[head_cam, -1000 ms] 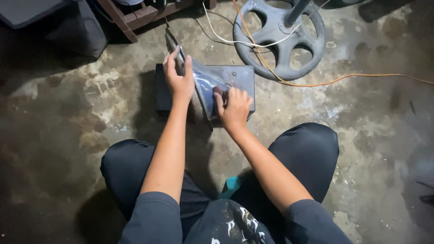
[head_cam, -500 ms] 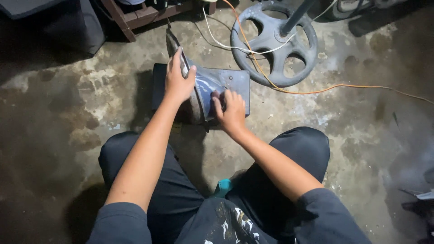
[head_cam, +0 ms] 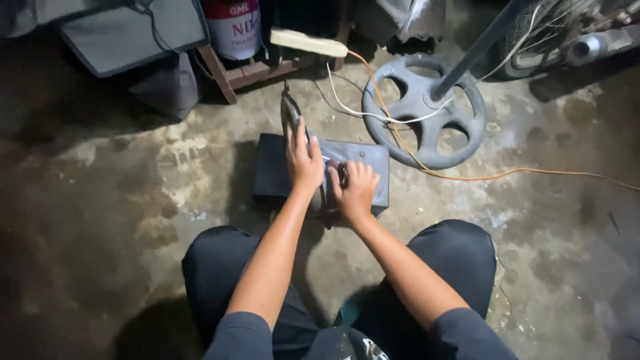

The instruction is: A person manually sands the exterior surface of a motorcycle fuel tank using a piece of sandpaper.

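Stained concrete floor [head_cam: 120, 200], dim at the edges. Far right stands a round grey pedestal base [head_cam: 423, 117] with its pole rising out of view; white and orange cables [head_cam: 467, 177] trail across it. Far centre, a white and red bucket [head_cam: 233, 27] sits on a low wooden frame.

A dark rectangular block [head_cam: 277, 173] lies flat on the floor, just beyond the seated person's knees. A long narrow metal blade [head_cam: 291, 117] rests along it, tip pointing far.

The left hand [head_cam: 303, 160] lies flat on the blade, fingers extended and pressing, not clenched. The right hand [head_cam: 353, 190] is curled at the near end, apparently grasping the handle, though this is hidden.

Compared with a second ago, both hands sit closer together and the right one has drawn nearer, consistent with a stroke along the block.
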